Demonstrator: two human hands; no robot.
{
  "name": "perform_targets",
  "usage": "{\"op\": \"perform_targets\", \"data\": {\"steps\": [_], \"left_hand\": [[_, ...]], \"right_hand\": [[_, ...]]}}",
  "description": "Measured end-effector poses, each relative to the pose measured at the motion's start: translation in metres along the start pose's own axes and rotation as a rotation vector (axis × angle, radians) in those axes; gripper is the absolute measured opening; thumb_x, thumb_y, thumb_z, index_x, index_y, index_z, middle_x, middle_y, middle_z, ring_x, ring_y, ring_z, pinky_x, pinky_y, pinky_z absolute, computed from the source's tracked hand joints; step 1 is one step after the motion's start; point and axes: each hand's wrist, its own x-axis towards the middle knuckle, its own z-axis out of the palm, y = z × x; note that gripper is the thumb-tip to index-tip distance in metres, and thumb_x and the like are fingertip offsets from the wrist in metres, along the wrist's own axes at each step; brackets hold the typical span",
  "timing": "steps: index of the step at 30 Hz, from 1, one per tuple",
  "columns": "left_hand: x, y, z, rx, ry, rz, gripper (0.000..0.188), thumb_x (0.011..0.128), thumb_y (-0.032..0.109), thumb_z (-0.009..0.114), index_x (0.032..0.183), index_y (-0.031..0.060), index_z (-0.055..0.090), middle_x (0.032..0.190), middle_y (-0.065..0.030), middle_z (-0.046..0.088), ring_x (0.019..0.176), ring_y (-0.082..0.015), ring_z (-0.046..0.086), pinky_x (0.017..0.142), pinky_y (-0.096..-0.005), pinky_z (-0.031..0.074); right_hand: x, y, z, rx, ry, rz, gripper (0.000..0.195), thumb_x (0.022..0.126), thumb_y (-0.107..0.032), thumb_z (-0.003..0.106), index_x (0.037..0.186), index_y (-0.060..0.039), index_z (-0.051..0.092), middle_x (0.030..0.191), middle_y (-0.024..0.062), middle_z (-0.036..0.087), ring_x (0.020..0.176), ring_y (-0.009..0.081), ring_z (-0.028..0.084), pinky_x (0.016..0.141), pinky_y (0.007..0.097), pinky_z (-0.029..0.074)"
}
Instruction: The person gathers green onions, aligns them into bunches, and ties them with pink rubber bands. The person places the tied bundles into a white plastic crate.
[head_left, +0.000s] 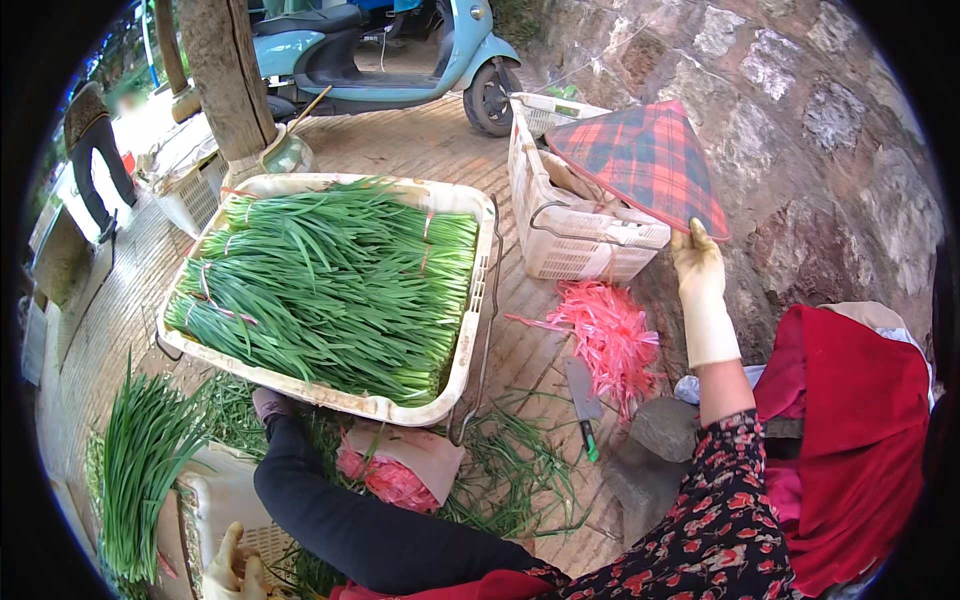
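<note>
My right hand (699, 255), in a pale rubber glove, pinches the lower corner of a red and dark plaid cloth cone, perhaps a hat (637, 154), which rests on a white plastic crate (592, 244). My left hand (234, 570), gloved too, is low in the picture, its fingers curled and apart, holding nothing that shows. Near it, a bunch of long green leaves like garlic chives (142, 472) lies on a board. A large white plastic crate (484, 247) before me is filled with tied bunches of the same leaves (337, 277).
Pink plastic strips (611, 337) and a cleaver (583, 397) with a green and black handle lie on the paved ground. Loose leaves (517, 465) are scattered around. A blue scooter (390, 82), a wooden post (225, 75), a stone wall (787, 150) and another person (94, 150) are beyond.
</note>
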Motion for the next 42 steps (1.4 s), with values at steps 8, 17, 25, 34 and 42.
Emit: {"op": "perform_targets", "data": {"steps": [8, 17, 25, 34, 42], "left_hand": [[-0.001, -0.027, -0.003, -0.128, 0.001, -0.123, 0.047, 0.078, -0.009, 0.051, 0.125, -0.009, 0.052, 0.071, -0.0039, 0.057, 0.063, -0.0085, 0.052, 0.058, -0.0215, 0.043], [-0.009, -0.051, 0.0, -0.098, -0.153, -0.288, 0.048, 0.091, 0.006, 0.06, 0.137, 0.0127, 0.049, 0.086, -0.0014, 0.061, 0.067, -0.0092, 0.053, 0.058, -0.0235, 0.045], [-0.006, -0.072, -0.001, 0.04, -0.177, -0.184, 0.046, 0.092, 0.003, 0.058, 0.136, 0.0065, 0.047, 0.084, -0.0011, 0.058, 0.06, -0.0051, 0.046, 0.052, -0.0193, 0.039], [-0.003, -0.033, 0.001, 0.004, -0.097, -0.183, 0.045, 0.09, 0.001, 0.054, 0.134, 0.0069, 0.049, 0.085, -0.0046, 0.061, 0.068, -0.0097, 0.055, 0.058, -0.0219, 0.046], [-0.002, -0.046, 0.0, -0.089, -0.002, -0.167, 0.041, 0.089, -0.003, 0.051, 0.13, -0.0003, 0.053, 0.084, -0.0052, 0.061, 0.069, -0.0079, 0.054, 0.062, -0.0208, 0.043]], "right_hand": [[0.131, 0.093, -0.03, -0.044, 0.187, -0.052, 0.058, 0.08, 0.016, 0.059, 0.128, -0.0047, 0.034, 0.113, 0.0169, 0.055, 0.094, 0.03, 0.063, 0.086, 0.0483, 0.057], [0.137, 0.174, -0.046, -0.639, 0.312, 0.177, 0.025, 0.096, -0.016, 0.053, 0.111, 0.0033, 0.053, 0.098, 0.0201, 0.064, 0.086, 0.0318, 0.067, 0.074, 0.0379, 0.057], [0.167, 0.197, -0.095, -0.76, 0.257, 0.043, 0.03, 0.096, -0.013, 0.049, 0.119, 0.0058, 0.053, 0.117, 0.0257, 0.06, 0.103, 0.0376, 0.063, 0.087, 0.0433, 0.053], [0.028, 0.215, -0.084, -1.221, -0.245, 0.599, 0.035, 0.092, -0.015, 0.057, 0.12, 0.0056, 0.053, 0.116, 0.0208, 0.062, 0.105, 0.0311, 0.063, 0.085, 0.0415, 0.053], [-0.195, 0.187, -0.145, -1.241, -0.335, 1.133, 0.044, 0.088, -0.015, 0.064, 0.127, 0.002, 0.051, 0.109, 0.0132, 0.066, 0.096, 0.0208, 0.066, 0.077, 0.0303, 0.054]]}}
